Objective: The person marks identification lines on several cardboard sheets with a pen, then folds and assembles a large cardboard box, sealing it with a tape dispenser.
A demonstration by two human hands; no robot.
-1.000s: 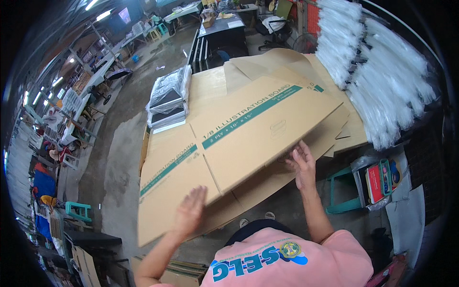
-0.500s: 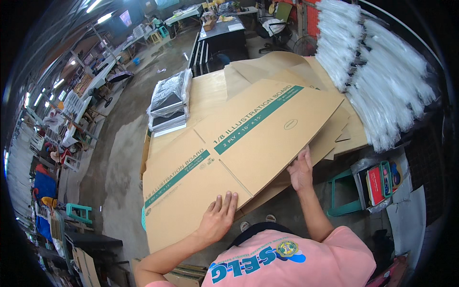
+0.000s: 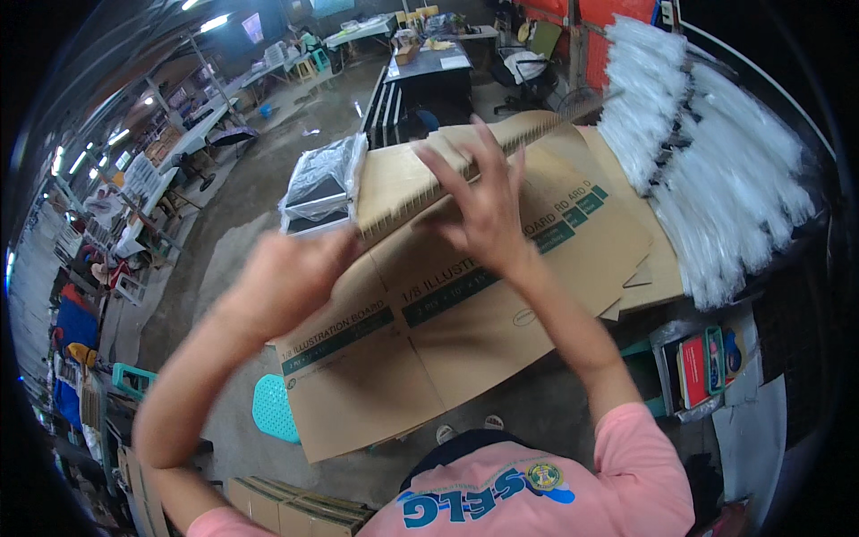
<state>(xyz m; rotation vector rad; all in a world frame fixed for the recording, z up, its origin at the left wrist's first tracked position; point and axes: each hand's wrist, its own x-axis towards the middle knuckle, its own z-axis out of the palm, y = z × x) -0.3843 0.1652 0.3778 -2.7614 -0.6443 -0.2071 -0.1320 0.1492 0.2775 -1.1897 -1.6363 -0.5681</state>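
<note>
A flat brown cardboard sheet (image 3: 420, 183) is tilted up in front of me, its corrugated edge running from lower left to upper right. My left hand (image 3: 286, 282) grips its left end. My right hand (image 3: 483, 206) lies over the raised edge near the middle, fingers spread. Under it lies a flattened brown carton with green stripes (image 3: 429, 340), on top of several more brown sheets (image 3: 644, 268).
Bundles of white plastic pieces (image 3: 716, 170) hang at the right. A stack of wrapped black trays (image 3: 318, 183) stands behind the cardboard at the left. A teal stool (image 3: 273, 407) is below the carton, folded boxes (image 3: 286, 510) are by my feet, and a dark table (image 3: 429, 67) is far back.
Both hands have left the near edge of the flat carton and risen. They now hold a cardboard sheet tipped up on edge, which earlier lay flat.
</note>
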